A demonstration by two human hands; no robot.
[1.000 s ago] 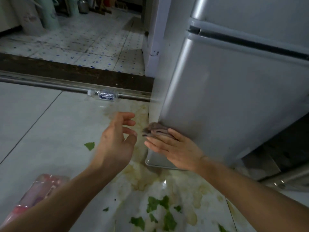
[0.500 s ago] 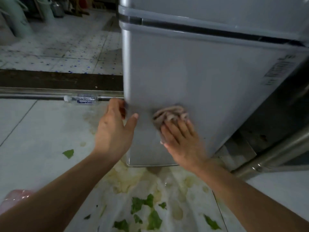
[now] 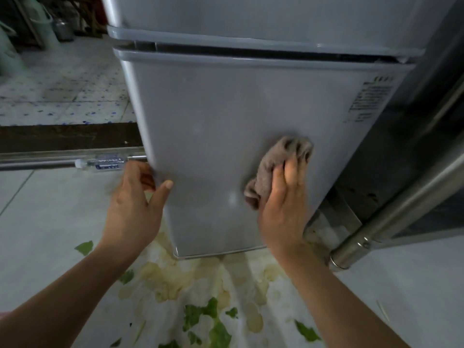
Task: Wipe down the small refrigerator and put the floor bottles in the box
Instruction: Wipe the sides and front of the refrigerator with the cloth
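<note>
Refrigerator wiping has advanced from its lower left corner rightward: right hand presses cloth flat-fingered, left hand now pinches the edge, bottle untouched.

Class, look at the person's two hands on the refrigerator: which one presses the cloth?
The right hand presses the cloth; the left hand grips the refrigerator door's edge.

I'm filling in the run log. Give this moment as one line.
step: wiping | right hand presses cloth on refrigerator door | left hand grips door edge | bottle on floor
</note>
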